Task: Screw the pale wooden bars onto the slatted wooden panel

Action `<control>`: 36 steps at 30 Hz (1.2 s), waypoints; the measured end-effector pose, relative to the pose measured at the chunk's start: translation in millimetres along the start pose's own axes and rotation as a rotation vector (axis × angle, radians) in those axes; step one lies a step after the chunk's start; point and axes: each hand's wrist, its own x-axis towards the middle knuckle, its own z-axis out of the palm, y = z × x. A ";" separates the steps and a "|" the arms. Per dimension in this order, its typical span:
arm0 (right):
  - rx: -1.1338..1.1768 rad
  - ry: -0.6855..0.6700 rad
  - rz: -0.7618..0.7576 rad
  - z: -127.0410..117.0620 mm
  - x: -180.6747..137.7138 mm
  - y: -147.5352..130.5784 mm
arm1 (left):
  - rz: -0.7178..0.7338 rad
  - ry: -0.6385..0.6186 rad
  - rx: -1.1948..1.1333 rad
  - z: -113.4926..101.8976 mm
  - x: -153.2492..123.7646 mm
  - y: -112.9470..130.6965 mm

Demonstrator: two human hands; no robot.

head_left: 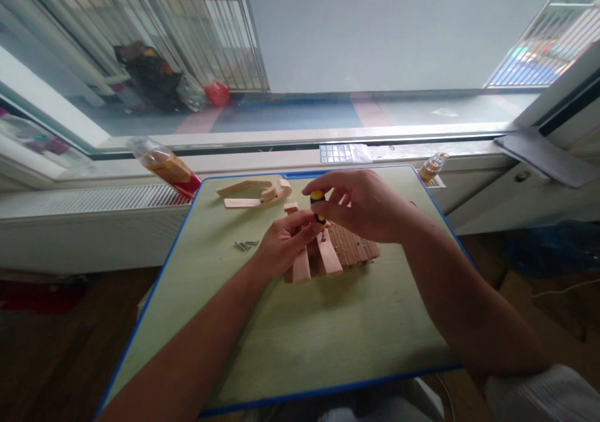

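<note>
My right hand (351, 202) grips the yellow and black handle of a short screwdriver (318, 197) from above. The tool stands about upright, its tip down at a pale wooden piece (330, 256). Close beside its lower end, my left hand (287, 244) has its fingers closed near the shaft; whether they pinch the screwdriver or a small part there is hidden. Under the left fingers lies a second pale wooden piece (302, 267). Both pieces rest on a brown slatted panel (359, 246) with small metal bits on it.
Several loose screws (245, 245) lie left of my left hand. Curved wooden parts (255, 195) sit at the far left of the blue-edged table (300, 347). A drink bottle (166, 167) stands beyond the left corner, a small bottle (432, 167) beyond the right.
</note>
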 end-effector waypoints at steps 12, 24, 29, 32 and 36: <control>-0.047 0.097 0.104 10.7 1.4 -4.2 | 0.042 0.010 -0.039 0.5 1.7 -12.4; -0.161 0.187 0.121 22.4 4.6 0.6 | 0.078 0.063 -0.063 0.2 3.2 -14.9; -0.095 0.145 0.119 15.0 4.8 3.4 | 0.052 0.048 0.007 -2.3 3.4 -15.7; -0.032 0.086 0.072 8.8 2.8 1.8 | 0.038 0.034 0.018 -2.9 3.1 -15.2; -0.060 0.042 0.023 3.2 0.0 -2.0 | 0.020 0.010 0.032 -2.1 1.7 -10.8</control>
